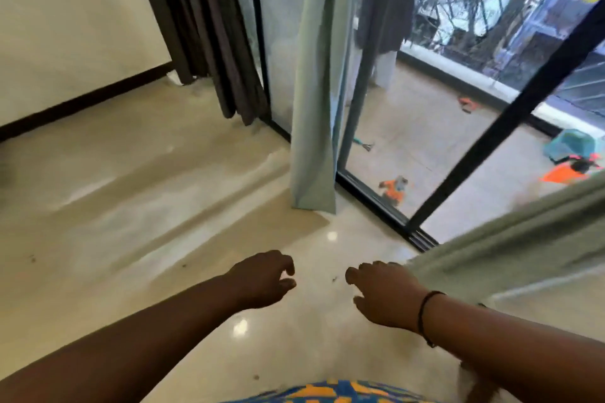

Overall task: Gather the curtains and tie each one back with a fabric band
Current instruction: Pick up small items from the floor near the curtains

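A pale green curtain (316, 101) hangs straight down in front of the glass sliding door, its hem at the floor. A second pale green curtain (510, 252) sweeps in from the right edge, and my right hand (383, 294) lies against its lower left end with fingers curled loosely; a firm grip cannot be made out. My left hand (262, 278) hovers over the floor just left of it, holding nothing, fingers slightly bent. A dark brown curtain (209, 23) hangs in the far corner. No fabric band is visible.
The glossy beige floor (131, 206) spreads left and ahead. A black door track (386, 206) runs diagonally along the glass. Beyond the glass lie orange and teal toys (394, 188) on a balcony. A white wall with a dark baseboard (82, 101) is at the left.
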